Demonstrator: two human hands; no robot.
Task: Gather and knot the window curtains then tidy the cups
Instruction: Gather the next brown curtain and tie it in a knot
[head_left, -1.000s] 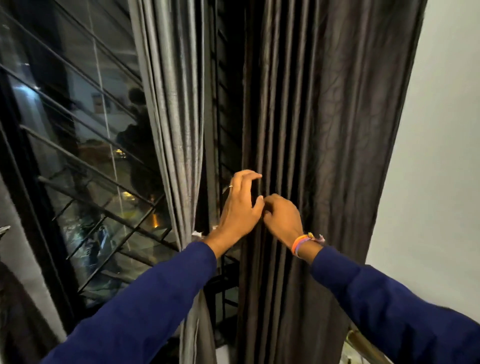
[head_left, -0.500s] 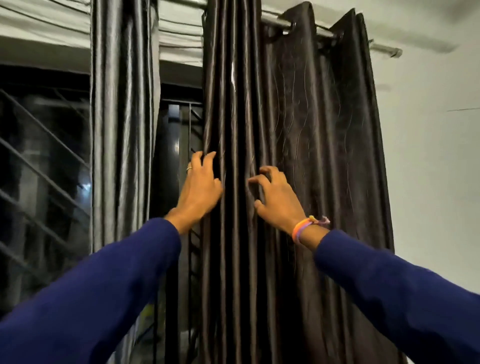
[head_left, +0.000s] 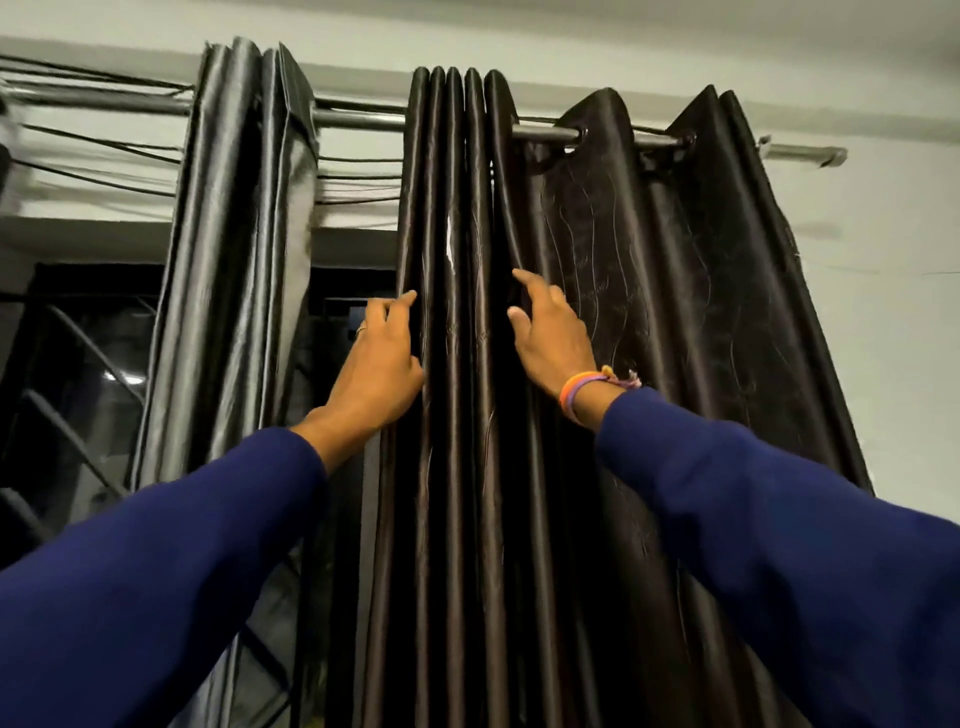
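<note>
The dark brown curtain (head_left: 649, 291) hangs from a metal rod (head_left: 545, 132), its left part bunched into tight pleats and its right part spread wider. My left hand (head_left: 379, 358) presses on the left edge of the pleats, its fingers fairly straight and the thumb on the front fold. On the right side of the pleats my right hand (head_left: 553, 338) touches the fabric with the index finger raised and the thumb out. A grey curtain (head_left: 234, 260) hangs bunched further left. No cups are in view.
A dark window with a metal grille (head_left: 67, 395) lies at the left behind the curtains. Thin cables (head_left: 104, 150) run along the wall beside the rod. A pale wall (head_left: 893, 312) fills the right side.
The view has tilted up from the window grille to the curtain rod. My hands, close together on one fold a second ago, have moved apart and higher up the brown curtain.
</note>
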